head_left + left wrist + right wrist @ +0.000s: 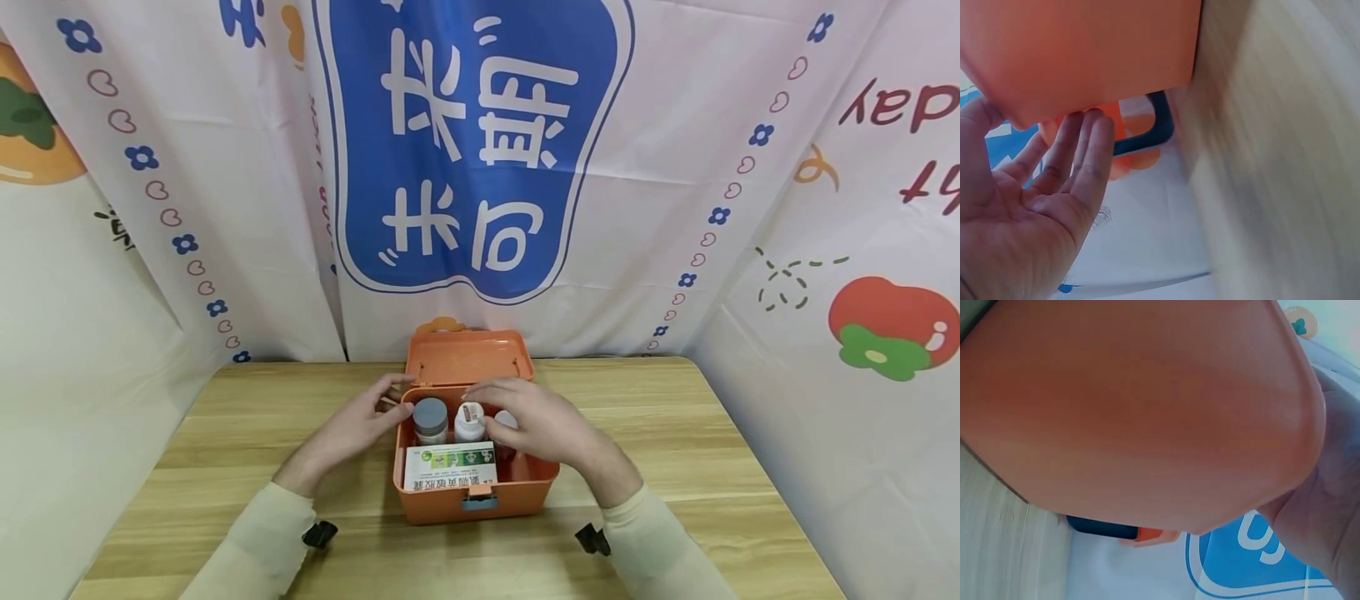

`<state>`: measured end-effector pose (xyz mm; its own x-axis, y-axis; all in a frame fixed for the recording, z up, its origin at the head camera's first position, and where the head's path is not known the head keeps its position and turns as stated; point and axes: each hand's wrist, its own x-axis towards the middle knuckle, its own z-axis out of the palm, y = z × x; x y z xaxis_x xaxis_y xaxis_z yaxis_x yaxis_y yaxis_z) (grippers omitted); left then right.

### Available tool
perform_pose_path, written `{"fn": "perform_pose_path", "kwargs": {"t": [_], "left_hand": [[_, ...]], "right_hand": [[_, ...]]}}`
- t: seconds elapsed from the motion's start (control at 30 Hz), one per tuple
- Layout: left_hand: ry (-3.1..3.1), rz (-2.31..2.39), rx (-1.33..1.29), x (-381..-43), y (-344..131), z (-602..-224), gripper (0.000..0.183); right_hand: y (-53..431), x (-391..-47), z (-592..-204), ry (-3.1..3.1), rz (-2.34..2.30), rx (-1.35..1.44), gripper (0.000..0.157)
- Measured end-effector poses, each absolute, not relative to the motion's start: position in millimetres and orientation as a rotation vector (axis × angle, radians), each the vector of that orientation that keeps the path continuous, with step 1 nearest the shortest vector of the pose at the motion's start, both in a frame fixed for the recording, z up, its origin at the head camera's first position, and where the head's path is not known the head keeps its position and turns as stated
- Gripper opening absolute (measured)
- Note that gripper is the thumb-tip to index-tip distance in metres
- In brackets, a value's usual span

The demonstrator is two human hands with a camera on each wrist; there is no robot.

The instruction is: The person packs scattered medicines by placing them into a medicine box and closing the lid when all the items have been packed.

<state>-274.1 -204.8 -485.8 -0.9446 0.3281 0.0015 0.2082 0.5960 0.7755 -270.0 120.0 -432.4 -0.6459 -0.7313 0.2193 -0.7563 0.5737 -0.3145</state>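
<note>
An orange lidded box (517,504) stands on the table with its lid (472,354) raised at the back. Inside are a bottle with a grey cap (431,413), a white bottle (470,423), another bottle (506,419) partly hidden under my right hand, and a white and green medicine carton (450,465) at the front. My left hand (363,421) is at the box's left rear corner, thumb at the rim, fingers extended behind. Over the right side reaches my right hand (543,418), fingers loosely extended above the bottles, thumb beside the white one. In the right wrist view, the box wall hides its fingers.
A blue-grey latch (480,503) is on the box's front. A dark handle (1161,122) shows behind the box in the left wrist view. The wooden table (637,417) meets a printed curtain (660,167) at the back and sides.
</note>
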Motion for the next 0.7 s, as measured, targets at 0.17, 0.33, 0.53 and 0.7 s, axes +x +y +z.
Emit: {"fn": "perform_pose_path", "kwargs": {"t": [0.17, 0.33, 0.53, 0.7], "left_hand": [[2.701, 1.218, 0.440, -270.3, -205.3, -476.6, 0.056], [2.733, 1.186, 0.460, -270.2, -205.4, -471.7, 0.053], [2.772, 1.241, 0.498, -273.9, -206.1, -466.6, 0.045], [2.825, 1.259, 0.484, -274.9, -208.6, -463.3, 0.046]], "right_hand": [[125.3, -277.1, -433.6, -2.730, 0.641, 1.196, 0.037], [129.8, -283.1, -436.2, -2.764, 0.687, 1.064, 0.036], [134.2, -288.5, -438.9, -2.801, 0.818, 0.917, 0.039], [137.9, -295.0, -440.6, -2.752, 0.949, 0.824, 0.040]]}}
